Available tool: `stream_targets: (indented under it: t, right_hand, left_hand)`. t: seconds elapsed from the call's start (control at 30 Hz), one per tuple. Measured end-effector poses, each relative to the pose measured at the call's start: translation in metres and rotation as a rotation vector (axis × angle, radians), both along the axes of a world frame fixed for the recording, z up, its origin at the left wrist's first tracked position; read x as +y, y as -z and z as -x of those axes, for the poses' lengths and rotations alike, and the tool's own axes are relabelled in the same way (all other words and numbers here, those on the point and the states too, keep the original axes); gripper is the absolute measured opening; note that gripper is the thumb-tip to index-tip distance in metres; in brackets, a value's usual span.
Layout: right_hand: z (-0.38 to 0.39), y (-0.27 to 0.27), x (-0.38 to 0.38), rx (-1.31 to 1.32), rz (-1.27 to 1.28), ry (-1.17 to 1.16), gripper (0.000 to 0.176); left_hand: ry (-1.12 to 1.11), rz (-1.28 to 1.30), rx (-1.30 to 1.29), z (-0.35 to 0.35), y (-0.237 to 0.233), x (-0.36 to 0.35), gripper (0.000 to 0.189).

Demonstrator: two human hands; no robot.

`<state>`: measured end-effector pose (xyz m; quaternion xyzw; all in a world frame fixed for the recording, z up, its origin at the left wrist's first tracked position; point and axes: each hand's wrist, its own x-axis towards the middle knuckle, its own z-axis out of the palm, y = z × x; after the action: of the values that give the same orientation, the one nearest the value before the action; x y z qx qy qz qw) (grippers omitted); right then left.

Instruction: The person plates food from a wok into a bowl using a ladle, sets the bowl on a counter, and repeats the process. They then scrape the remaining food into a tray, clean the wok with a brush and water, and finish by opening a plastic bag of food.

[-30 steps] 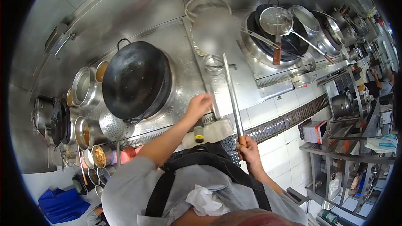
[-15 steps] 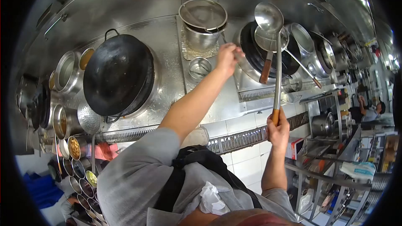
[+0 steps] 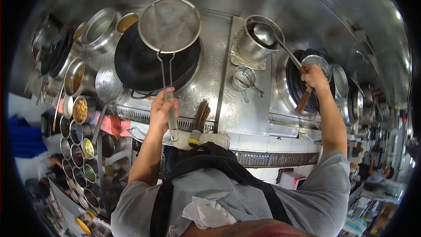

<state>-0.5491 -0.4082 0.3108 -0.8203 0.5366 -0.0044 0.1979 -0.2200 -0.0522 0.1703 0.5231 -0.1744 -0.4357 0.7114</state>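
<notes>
My left hand [image 3: 165, 107] is closed round the handle of a large round mesh strainer [image 3: 170, 25], which hangs above the black wok [image 3: 131, 61] on the left burner. Farther right, my right hand [image 3: 315, 77] grips the wooden end of a long steel ladle [image 3: 280, 43]. The ladle's bowl is inside the steel pot [image 3: 253, 50] at the back. Below that hand, a small strainer with a wooden handle [image 3: 303, 101] rests on the dark wok [image 3: 294, 75] of the right burner.
A small steel pot [image 3: 244, 78] with utensils stands at the centre. The bamboo brush [image 3: 201, 116] is at the front edge. At left are a perforated skimmer [image 3: 109, 83], steel pots [image 3: 99, 28] and several ingredient containers [image 3: 80, 109]. Other people [image 3: 378, 174] appear at the far sides.
The large strainer has gone from the back pot to over the left wok, now in my left hand. My right hand has the ladle, lowered into the back pot. The view has shifted.
</notes>
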Motion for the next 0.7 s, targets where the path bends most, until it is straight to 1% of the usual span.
stream_targets:
  t: [0.03, 0.07, 0.13, 0.17, 0.23, 0.27, 0.33, 0.37, 0.4, 0.47, 0.53, 0.6, 0.7]
  right_hand:
    - [-0.007, 0.0, -0.009, -0.061, -0.09, 0.05, 0.018]
    - [-0.006, 0.008, -0.028, -0.074, -0.178, 0.054, 0.019]
    - [-0.011, 0.007, -0.042, -0.133, -0.34, 0.1, 0.02]
    - [-0.015, 0.005, -0.043, -0.119, -0.34, 0.077, 0.02]
    - [-0.017, 0.0, -0.037, -0.269, -0.477, 0.145, 0.018]
    - [-0.014, 0.001, -0.038, -0.257, -0.48, 0.13, 0.018]
    - [-0.005, 0.007, -0.038, -0.416, -0.567, 0.219, 0.028]
    - [-0.005, 0.008, -0.026, -0.472, -0.558, 0.253, 0.033]
    - [-0.002, 0.011, -0.015, -0.469, -0.561, 0.248, 0.033]
    - [0.005, 0.018, 0.006, -0.711, -0.593, 0.343, 0.037]
    - [0.003, 0.02, 0.033, -0.751, -0.553, 0.383, 0.039]
    - [0.004, 0.023, 0.054, -0.842, -0.505, 0.384, 0.034]
    - [0.003, 0.021, 0.077, -0.892, -0.455, 0.36, 0.037]
  left_hand:
    - [-0.041, 0.006, 0.005, -0.003, 0.005, 0.014, 0.032]
    - [-0.08, 0.011, 0.009, -0.004, 0.01, 0.027, 0.032]
    - [-0.148, -0.002, 0.007, -0.006, 0.021, 0.047, 0.033]
    - [-0.188, -0.003, 0.009, -0.007, 0.027, 0.055, 0.033]
    - [-0.252, -0.017, 0.019, -0.008, 0.03, 0.066, 0.032]
    - [-0.269, -0.02, 0.027, -0.008, 0.029, 0.07, 0.032]
    - [-0.318, -0.03, 0.084, -0.01, 0.026, 0.076, 0.032]
    - [-0.324, -0.034, 0.053, -0.013, 0.027, 0.08, 0.032]
    - [-0.33, -0.036, 0.055, -0.015, 0.026, 0.083, 0.032]
    - [-0.357, -0.033, 0.028, -0.02, 0.02, 0.087, 0.036]
    - [-0.353, -0.037, 0.011, -0.029, 0.019, 0.092, 0.036]
    - [-0.358, -0.019, 0.0, -0.038, 0.016, 0.097, 0.036]
    - [-0.327, 0.01, -0.053, -0.052, 0.016, 0.105, 0.034]
